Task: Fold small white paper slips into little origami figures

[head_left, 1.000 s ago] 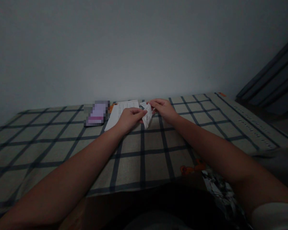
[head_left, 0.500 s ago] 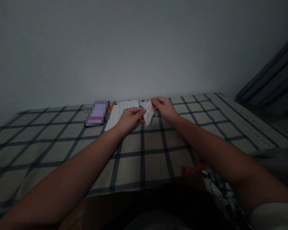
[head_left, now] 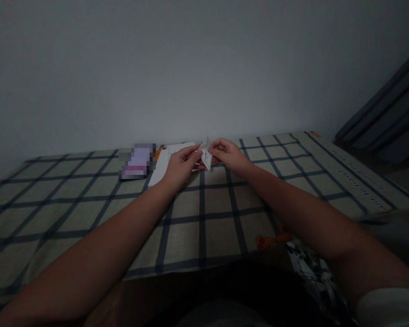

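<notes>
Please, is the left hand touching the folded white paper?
Touching. The head view shows the left hand gripping the left side of the folded white paper, with the thumb pressed against it.

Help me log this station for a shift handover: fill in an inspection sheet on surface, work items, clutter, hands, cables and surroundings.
Surface: checked cloth with dark lines, orange figures printed near its front edge.
Work items: folded white paper, held between both hands.
Clutter: phone-like device, partly pixelated; printed sheet beside it, partly hidden by the left hand.
Hands: left hand and right hand both pinch the paper with their fingers.
Cables: nothing seen.
Surroundings: plain wall behind; dark folds, perhaps a curtain, at right; dim light.
</notes>
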### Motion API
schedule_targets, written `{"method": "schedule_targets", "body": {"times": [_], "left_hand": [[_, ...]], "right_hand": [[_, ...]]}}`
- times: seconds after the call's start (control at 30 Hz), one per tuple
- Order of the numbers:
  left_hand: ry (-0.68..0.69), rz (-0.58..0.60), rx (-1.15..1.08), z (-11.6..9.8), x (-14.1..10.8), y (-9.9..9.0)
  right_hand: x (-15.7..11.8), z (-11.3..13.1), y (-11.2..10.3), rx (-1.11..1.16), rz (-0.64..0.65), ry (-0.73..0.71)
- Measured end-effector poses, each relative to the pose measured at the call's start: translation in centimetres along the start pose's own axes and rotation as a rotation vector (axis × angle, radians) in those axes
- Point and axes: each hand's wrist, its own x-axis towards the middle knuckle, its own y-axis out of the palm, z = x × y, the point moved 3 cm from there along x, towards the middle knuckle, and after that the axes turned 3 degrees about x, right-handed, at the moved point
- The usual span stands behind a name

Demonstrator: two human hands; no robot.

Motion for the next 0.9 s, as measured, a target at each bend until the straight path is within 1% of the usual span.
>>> {"method": "schedule_targets", "body": {"times": [0.13,0.3,0.4,0.47,0.57,0.7,0.8,0.9], "left_hand": [[0.012,-0.014,0.011,0.15,0.07,-0.09],[-0.002,-0.007,0.083,-0.15,0.03,-0.06],[-0.012,0.010,0.130,-0.54,-0.19,0.15],[-0.026,0.019,0.140,-0.63,-0.28,0.29],[-0.048,0.031,0.097,-0.48,-0.28,0.43],[-0.068,0.116,0.016,-0.18,-0.24,0.72],[-0.061,0.163,0.007,-0.12,-0.28,0.81],[-0.038,0.159,0.032,-0.21,-0.28,0.67]], "right_hand": [[-0.02,0.07,-0.07,-0.002,-0.013,0.010],[-0.25,0.28,0.35,-0.003,0.065,0.045],[-0.32,0.33,0.51,-0.023,0.084,0.054],[-0.31,0.27,0.50,-0.022,0.070,0.061],[-0.24,0.22,0.42,-0.025,0.035,0.052],[-0.12,0.42,0.23,-0.048,-0.016,-0.018],[-0.12,0.50,0.14,-0.048,-0.021,-0.035],[-0.26,0.67,0.14,-0.083,-0.038,-0.058]]}}
